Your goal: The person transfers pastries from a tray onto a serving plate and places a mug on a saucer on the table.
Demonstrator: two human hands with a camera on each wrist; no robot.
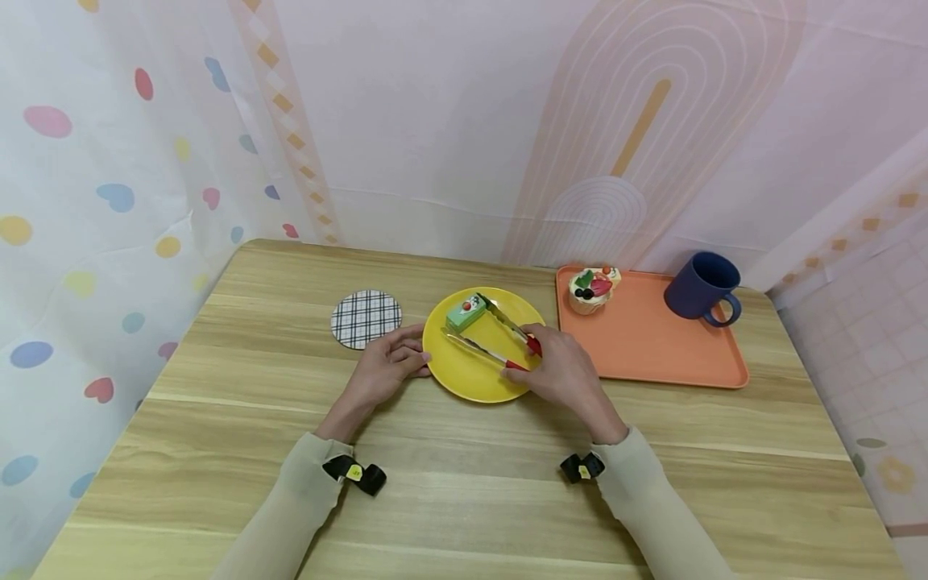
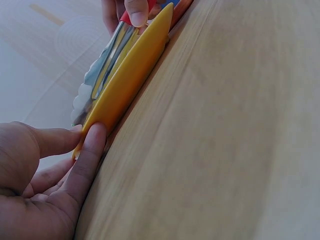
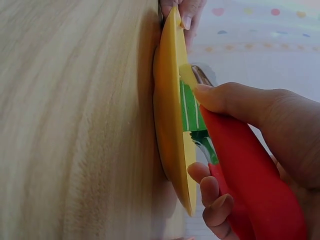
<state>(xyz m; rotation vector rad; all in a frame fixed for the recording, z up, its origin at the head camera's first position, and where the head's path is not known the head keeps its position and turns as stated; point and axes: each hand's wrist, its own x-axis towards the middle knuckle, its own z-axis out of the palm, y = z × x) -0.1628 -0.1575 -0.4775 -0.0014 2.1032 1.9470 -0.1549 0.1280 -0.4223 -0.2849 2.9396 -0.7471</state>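
Note:
A yellow plate [image 1: 474,383] lies mid-table with a green toy cake slice [image 1: 464,316] on it. My left hand [image 1: 387,364] pinches the plate's left rim; in the left wrist view the thumb is at the upper side and a finger lies along the underside. My right hand [image 1: 564,369] grips the red handles of metal tongs [image 3: 250,175] over the plate's right side. The tong arms are spread, their tips on either side of the cake slice. In the right wrist view the thumb presses one handle and curled fingers hold the other.
An orange tray [image 1: 652,346] sits at the right, bearing a toy cupcake [image 1: 587,294] at its back left, with another decorated piece partly behind it, and a dark blue mug [image 1: 692,290]. A checked round coaster [image 1: 362,316] lies left of the plate. Patterned cloth [image 1: 435,121] hangs behind the table.

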